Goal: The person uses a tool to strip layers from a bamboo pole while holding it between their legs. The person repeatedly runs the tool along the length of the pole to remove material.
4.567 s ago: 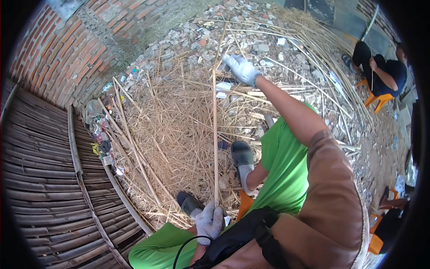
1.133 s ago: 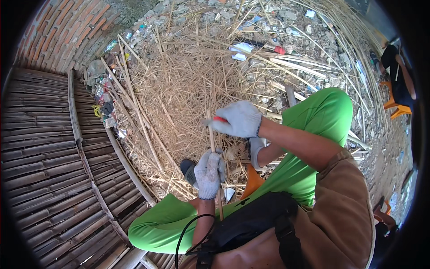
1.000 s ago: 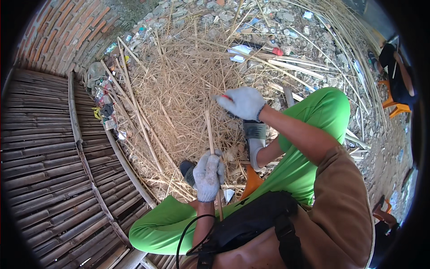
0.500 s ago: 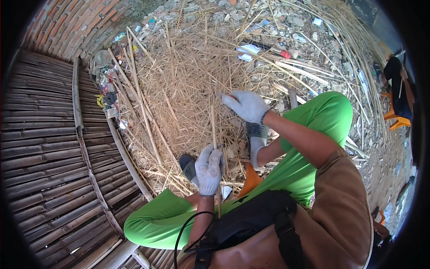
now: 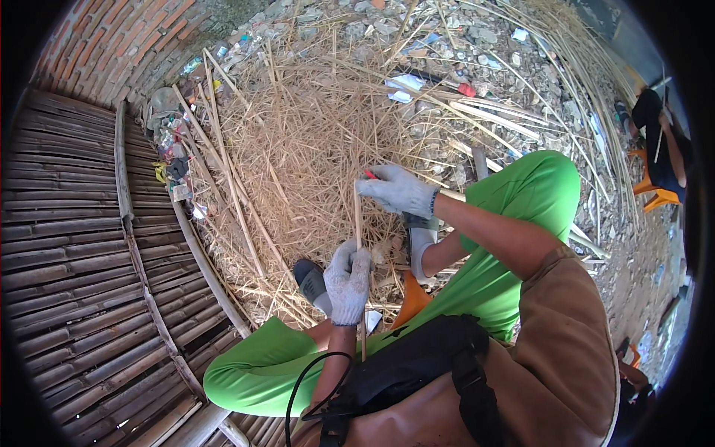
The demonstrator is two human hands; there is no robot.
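My left hand (image 5: pixel 348 279), in a whitish work glove, is closed around a slim pale bamboo strip (image 5: pixel 359 223). The strip stands roughly lengthwise in front of me, its lower end reaching back to the black bag (image 5: pixel 417 361) at my waist. At the strip's upper end is my gloved right hand (image 5: pixel 398 190), with curled fingers and its thumb side against the strip. A small red-handled tool (image 5: pixel 369 175) shows between those fingers; its blade, if any, cannot be made out. Below both hands lies a heap of straw-like shavings (image 5: pixel 298 149).
A slatted bamboo platform (image 5: pixel 74 261) fills the left side, below a brick wall (image 5: pixel 119 52). Long bamboo strips (image 5: pixel 231 171) lie beside the shavings, and more (image 5: pixel 491 119) at the far right. Another person (image 5: pixel 663 141) sits on an orange chair (image 5: pixel 657 197) holding a stick.
My right hand has come back from beyond the strip's tip and now touches its upper part. My left hand keeps its grip. The whole view has shifted slightly.
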